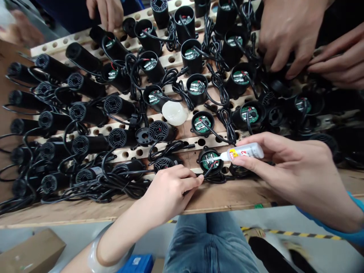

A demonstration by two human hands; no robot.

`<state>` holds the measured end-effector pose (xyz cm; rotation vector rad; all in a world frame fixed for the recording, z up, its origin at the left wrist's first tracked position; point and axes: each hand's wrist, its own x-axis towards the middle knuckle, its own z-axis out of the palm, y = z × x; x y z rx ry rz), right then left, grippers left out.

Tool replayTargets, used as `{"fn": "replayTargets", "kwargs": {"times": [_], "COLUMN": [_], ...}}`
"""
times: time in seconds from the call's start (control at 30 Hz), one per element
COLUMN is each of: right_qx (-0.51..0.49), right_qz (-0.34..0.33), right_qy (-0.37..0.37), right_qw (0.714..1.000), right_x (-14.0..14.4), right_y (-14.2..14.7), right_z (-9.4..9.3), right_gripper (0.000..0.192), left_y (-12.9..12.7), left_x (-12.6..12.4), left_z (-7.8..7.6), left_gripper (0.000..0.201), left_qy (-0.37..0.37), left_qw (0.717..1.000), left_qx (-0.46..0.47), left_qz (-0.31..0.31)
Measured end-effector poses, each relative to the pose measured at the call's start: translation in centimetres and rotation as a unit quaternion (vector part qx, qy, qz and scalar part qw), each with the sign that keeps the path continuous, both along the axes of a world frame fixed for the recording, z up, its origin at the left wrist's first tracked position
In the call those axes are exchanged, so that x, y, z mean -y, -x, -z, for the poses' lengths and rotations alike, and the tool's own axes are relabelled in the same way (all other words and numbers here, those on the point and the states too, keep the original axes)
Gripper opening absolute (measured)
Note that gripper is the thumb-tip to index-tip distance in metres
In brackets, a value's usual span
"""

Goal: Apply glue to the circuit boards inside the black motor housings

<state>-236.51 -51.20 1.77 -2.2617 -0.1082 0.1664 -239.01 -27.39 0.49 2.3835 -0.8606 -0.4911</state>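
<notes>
My right hand grips a small white glue bottle with a red and yellow label. Its thin nozzle points left, over the green circuit board inside an open black cylindrical housing at the table's front. Thumb and forefinger of my left hand pinch the black cable that comes out of this housing. Whether the nozzle tip touches the board, I cannot tell. Just behind stands another open housing with a board and a cable. A whitish translucent lump lies farther back, to the left.
Wooden strips with round holes run across the table among several open housings. Closed black cylinders with grilles and coiled cables crowd the left. Another person's hands work at the upper right; more hands show at the far edge.
</notes>
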Motion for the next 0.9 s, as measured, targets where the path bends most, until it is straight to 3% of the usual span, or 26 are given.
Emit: {"fn": "replayTargets", "kwargs": {"times": [0.9], "right_qx": [-0.033], "right_qz": [0.010], "right_qy": [0.005], "right_qw": [0.999], "right_x": [0.01], "right_y": [-0.10], "right_z": [-0.16], "right_gripper": [0.030], "left_y": [-0.17], "left_x": [0.17], "left_z": [-0.21], "left_gripper": [0.021], "left_qy": [-0.006], "left_qw": [1.000], "left_qx": [0.000], "left_qz": [-0.002]}}
